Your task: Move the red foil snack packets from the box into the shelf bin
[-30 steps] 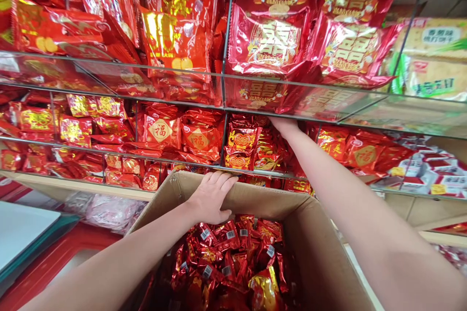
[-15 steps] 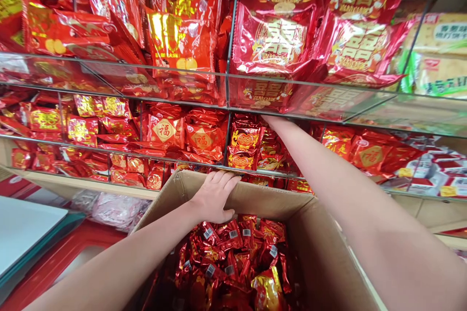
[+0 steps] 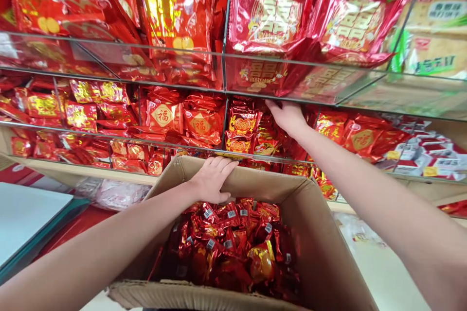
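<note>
My left hand (image 3: 215,177) grips the far rim of a cardboard box (image 3: 321,233), fingers over the edge and thumb inside. Many small shiny red wrapped packets (image 3: 226,233) lie in the box, several showing white barcode labels and one a gold front (image 3: 261,260). My right hand (image 3: 288,116) reaches into a compartment of the lower shelf, close under the upper shelf's clear front. Its visible fingers stretch leftward and look open, with nothing seen in them; the undersides are hidden. Red and gold packets (image 3: 242,126) are stacked just left of that hand.
An upper shelf holds larger red packets (image 3: 279,17) behind a clear front panel (image 3: 182,58). Thin dividers split both shelves. Pale biscuit packs (image 3: 434,34) stand at right. A light-blue lid-like surface (image 3: 29,218) and a plastic-wrapped bundle (image 3: 122,193) are at left.
My right hand has drawn back somewhat from the compartment, so more of it shows. My left hand stays on the box rim. The view has tilted down, bringing the box's near edge into sight.
</note>
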Available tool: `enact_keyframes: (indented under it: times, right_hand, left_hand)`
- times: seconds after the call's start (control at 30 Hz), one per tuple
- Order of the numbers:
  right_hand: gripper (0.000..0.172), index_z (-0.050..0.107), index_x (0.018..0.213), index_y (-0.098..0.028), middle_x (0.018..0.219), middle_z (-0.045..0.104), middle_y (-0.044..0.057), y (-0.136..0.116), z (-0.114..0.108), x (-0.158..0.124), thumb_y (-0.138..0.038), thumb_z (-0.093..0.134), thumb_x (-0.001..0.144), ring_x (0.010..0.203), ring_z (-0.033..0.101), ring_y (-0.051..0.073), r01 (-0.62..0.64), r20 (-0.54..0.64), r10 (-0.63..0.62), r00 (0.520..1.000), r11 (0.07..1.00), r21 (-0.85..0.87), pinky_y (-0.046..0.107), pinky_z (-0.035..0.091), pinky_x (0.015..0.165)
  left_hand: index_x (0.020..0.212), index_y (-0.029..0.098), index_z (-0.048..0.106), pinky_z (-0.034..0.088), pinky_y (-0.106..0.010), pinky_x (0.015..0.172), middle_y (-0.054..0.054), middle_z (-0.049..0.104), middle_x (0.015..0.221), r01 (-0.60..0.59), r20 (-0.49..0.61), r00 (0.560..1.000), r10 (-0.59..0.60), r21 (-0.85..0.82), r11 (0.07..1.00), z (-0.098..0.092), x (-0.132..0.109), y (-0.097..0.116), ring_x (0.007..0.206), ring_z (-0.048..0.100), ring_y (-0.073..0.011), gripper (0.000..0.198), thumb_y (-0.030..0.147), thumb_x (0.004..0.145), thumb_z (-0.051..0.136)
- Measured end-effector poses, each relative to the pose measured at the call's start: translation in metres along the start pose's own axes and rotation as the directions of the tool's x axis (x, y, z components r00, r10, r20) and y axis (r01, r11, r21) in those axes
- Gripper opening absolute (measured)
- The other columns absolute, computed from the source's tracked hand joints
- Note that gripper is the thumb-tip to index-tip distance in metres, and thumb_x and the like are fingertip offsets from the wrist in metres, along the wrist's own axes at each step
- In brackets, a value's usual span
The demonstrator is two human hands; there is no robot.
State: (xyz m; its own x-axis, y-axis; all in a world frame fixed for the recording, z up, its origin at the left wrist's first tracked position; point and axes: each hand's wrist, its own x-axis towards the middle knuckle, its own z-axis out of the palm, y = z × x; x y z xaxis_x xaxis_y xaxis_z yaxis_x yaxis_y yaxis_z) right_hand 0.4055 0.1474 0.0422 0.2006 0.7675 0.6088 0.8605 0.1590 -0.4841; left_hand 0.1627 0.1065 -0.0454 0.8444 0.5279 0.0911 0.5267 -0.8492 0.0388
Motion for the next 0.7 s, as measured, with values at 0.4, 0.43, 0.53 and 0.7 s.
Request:
enact_keyframes:
  times: [0.4,0.43,0.53,0.7]
  right_hand:
    - [0.014,0.056,0.055,-0.017,0.062,0.06,0.004,-0.023,0.055,-0.194,-0.024,0.068,0.051,0.063,0.057,0.017,-0.015,0.844,0.07,0.531,0.997,-0.074,0.025,0.041,0.059]
    - [0.017,0.055,0.053,-0.018,0.059,0.059,0.003,-0.022,0.067,-0.2,-0.022,0.071,0.046,0.061,0.057,0.017,-0.039,0.835,0.101,0.541,0.995,-0.096,0.026,0.041,0.056]
    - [0.027,0.048,0.043,-0.022,0.047,0.051,-0.003,-0.02,0.085,-0.21,-0.017,0.074,0.036,0.052,0.054,0.016,-0.082,0.795,0.147,0.588,0.989,-0.122,0.026,0.038,0.049]
    - [0.026,0.05,0.042,-0.021,0.043,0.048,-0.004,-0.015,0.06,-0.196,-0.018,0.075,0.033,0.045,0.049,0.014,-0.123,0.787,0.185,0.588,0.983,-0.139,0.025,0.034,0.042]
  left_hand:
    - [0.124,0.017,0.028,0.019,-0.041,0.093,-0.01,0.038,0.12,0.024,-0.05,0.998,-0.025,-0.007,1.0,0.004,-0.003,0.006,0.108,0.032,-0.0267,0.076,0.044,0.059,0.056]
    - [0.125,0.017,0.027,0.019,-0.041,0.094,-0.01,0.038,0.12,0.022,-0.051,0.998,-0.022,-0.011,1.0,0.004,-0.003,0.006,0.108,0.032,-0.0264,0.075,0.044,0.06,0.056]
    - [0.125,0.017,0.028,0.019,-0.041,0.095,-0.009,0.039,0.121,-0.001,-0.055,0.998,-0.001,-0.036,0.999,0.005,-0.005,0.004,0.11,0.032,-0.0257,0.072,0.039,0.063,0.055]
    - [0.125,0.019,0.031,0.024,-0.038,0.095,-0.007,0.043,0.121,-0.035,-0.12,0.993,0.012,-0.196,0.98,0.002,-0.005,-0.004,0.111,0.036,-0.0209,0.056,0.023,0.071,0.048]
